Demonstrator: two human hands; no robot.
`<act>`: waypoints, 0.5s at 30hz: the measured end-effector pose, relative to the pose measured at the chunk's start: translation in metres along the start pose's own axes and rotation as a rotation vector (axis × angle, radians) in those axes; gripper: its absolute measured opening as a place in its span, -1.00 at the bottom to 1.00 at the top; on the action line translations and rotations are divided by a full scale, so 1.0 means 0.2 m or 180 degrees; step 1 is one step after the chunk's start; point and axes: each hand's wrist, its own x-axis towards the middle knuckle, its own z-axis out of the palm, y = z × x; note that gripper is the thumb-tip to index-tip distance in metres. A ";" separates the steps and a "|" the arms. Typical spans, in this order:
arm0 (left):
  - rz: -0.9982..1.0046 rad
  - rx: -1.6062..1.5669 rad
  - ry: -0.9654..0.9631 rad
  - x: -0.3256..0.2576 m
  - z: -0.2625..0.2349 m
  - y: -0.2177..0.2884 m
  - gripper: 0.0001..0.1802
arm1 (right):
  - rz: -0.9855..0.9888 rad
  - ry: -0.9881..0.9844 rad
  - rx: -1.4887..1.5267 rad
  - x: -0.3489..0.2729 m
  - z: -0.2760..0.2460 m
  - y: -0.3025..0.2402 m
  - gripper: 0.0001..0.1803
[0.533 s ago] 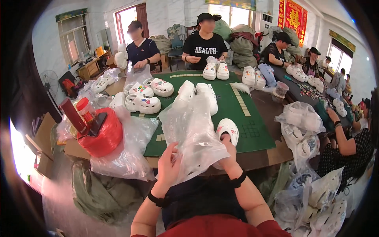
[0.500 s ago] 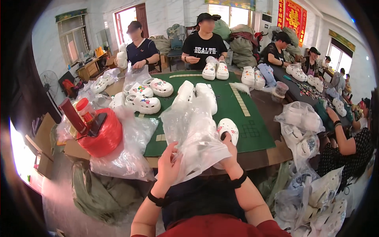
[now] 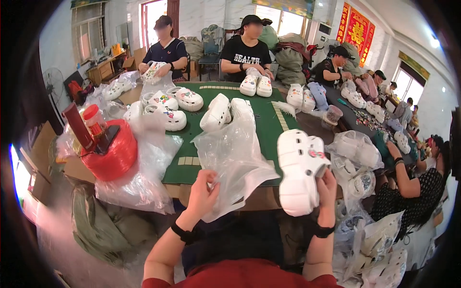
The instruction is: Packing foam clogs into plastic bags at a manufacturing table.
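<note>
Crowded workroom, green worktop [image 3: 269, 122]: left hand [image 3: 204, 192] grips a plastic bag [image 3: 235, 158]; right hand [image 3: 327, 185] holds seemingly paired white clogs [image 3: 298, 168].

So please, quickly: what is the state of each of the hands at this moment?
Left hand: closed on the clear crinkled plastic bag.
Right hand: closed, holding the pair of white foam clogs.
</note>
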 end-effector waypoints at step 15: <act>0.0192 0.0009 -0.0593 0.13 0.26 -0.01 -0.76 | 0.0732 -0.2499 0.0416 -0.30 0.03 -0.24 -0.44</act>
